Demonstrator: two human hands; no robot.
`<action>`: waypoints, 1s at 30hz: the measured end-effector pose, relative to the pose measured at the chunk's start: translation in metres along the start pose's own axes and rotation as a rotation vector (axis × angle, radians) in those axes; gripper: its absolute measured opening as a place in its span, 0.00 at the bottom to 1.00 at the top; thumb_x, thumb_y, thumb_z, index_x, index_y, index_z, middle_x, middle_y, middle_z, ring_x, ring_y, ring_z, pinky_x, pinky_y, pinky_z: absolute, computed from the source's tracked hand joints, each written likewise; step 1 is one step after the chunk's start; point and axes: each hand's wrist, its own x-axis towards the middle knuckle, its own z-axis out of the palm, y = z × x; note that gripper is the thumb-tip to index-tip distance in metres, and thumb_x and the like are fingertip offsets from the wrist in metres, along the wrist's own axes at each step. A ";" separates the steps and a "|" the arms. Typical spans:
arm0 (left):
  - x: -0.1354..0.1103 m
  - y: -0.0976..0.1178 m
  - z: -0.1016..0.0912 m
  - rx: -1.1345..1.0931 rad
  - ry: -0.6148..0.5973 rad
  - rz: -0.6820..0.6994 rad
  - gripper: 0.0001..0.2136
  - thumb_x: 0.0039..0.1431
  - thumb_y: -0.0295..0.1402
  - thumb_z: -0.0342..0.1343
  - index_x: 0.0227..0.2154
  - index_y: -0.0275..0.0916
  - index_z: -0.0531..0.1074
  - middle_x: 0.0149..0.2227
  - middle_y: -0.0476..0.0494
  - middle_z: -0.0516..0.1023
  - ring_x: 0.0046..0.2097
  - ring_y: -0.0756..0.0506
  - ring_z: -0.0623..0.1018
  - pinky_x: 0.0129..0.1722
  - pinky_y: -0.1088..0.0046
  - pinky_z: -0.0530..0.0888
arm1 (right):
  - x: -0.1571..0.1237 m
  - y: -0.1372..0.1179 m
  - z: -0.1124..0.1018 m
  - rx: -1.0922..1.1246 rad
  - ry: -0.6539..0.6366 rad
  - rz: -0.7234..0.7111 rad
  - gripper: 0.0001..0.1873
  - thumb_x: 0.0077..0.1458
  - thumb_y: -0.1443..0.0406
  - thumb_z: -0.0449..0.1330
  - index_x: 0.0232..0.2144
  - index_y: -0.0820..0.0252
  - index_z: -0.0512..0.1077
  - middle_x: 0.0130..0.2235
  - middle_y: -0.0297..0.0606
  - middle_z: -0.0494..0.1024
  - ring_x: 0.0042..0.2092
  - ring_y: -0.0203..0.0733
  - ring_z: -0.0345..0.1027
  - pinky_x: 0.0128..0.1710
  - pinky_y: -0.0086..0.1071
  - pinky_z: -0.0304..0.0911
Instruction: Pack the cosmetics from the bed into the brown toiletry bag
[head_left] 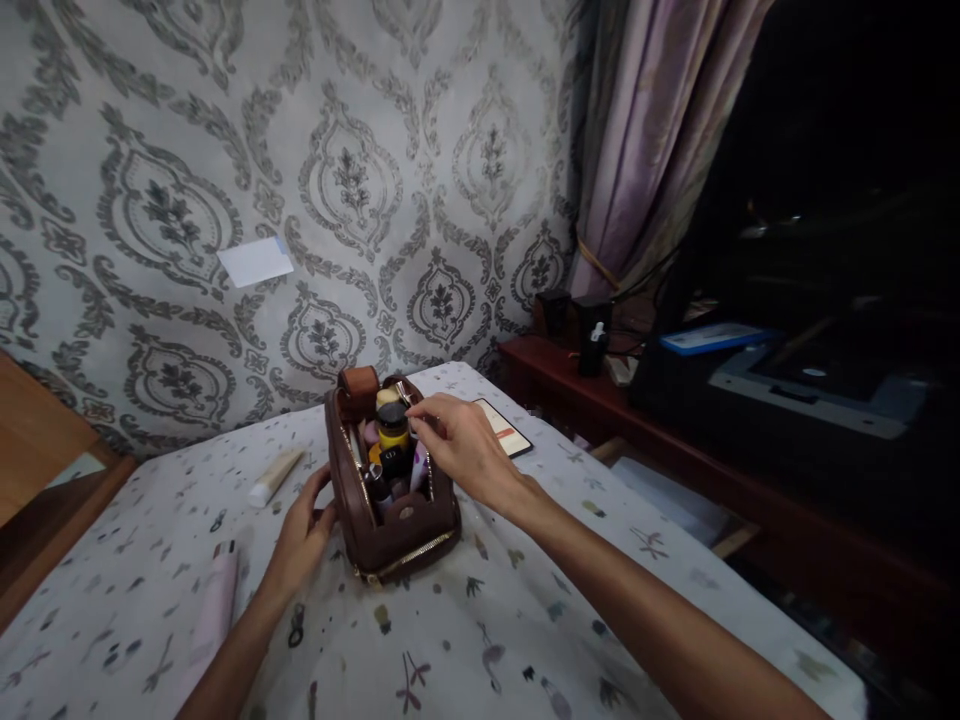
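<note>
Loosely parted, left hand [300,530] touches one brown bag [397,540], centre, at eight o'clock; right hand [461,450] bends in from two, grip unclear. One cream tube [276,478], nine o'clock; one pink tube [216,600], eight.

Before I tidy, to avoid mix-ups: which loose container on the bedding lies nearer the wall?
The beige tube; the pink container lies farther from the wall.
</note>
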 end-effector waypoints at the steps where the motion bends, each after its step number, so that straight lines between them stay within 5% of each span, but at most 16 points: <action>1: 0.001 0.002 -0.001 -0.018 -0.027 0.001 0.22 0.61 0.39 0.53 0.58 0.41 0.65 0.62 0.37 0.69 0.61 0.36 0.70 0.52 0.59 0.74 | -0.002 -0.002 0.001 0.027 0.008 -0.002 0.10 0.58 0.71 0.57 0.38 0.60 0.78 0.34 0.36 0.79 0.35 0.38 0.71 0.39 0.30 0.62; 9: -0.001 0.013 -0.004 -0.094 -0.066 -0.024 0.20 0.61 0.38 0.53 0.55 0.41 0.65 0.61 0.36 0.69 0.62 0.37 0.69 0.53 0.59 0.74 | -0.035 -0.029 0.019 0.292 0.032 -0.142 0.11 0.62 0.69 0.54 0.40 0.61 0.77 0.37 0.39 0.79 0.38 0.38 0.73 0.39 0.29 0.65; 17: -0.025 -0.001 -0.017 -0.031 -0.072 0.023 0.19 0.61 0.36 0.51 0.54 0.39 0.66 0.58 0.34 0.72 0.58 0.39 0.73 0.55 0.58 0.72 | -0.074 -0.048 0.079 0.232 -0.376 -0.295 0.12 0.63 0.70 0.53 0.43 0.59 0.76 0.38 0.39 0.79 0.37 0.38 0.73 0.38 0.28 0.65; 27: -0.043 -0.031 -0.090 0.460 0.358 -0.048 0.13 0.59 0.33 0.47 0.44 0.41 0.72 0.43 0.41 0.79 0.44 0.41 0.77 0.46 0.62 0.72 | -0.084 -0.062 0.154 0.231 -0.598 -0.107 0.12 0.57 0.71 0.58 0.41 0.60 0.78 0.35 0.38 0.81 0.36 0.39 0.74 0.41 0.29 0.65; 30: -0.044 -0.045 -0.115 0.514 0.466 -0.110 0.13 0.58 0.33 0.46 0.43 0.41 0.72 0.41 0.42 0.79 0.43 0.41 0.77 0.44 0.64 0.72 | -0.088 -0.062 0.177 0.387 -0.599 0.068 0.13 0.57 0.70 0.57 0.42 0.58 0.78 0.31 0.34 0.78 0.28 0.35 0.71 0.31 0.26 0.65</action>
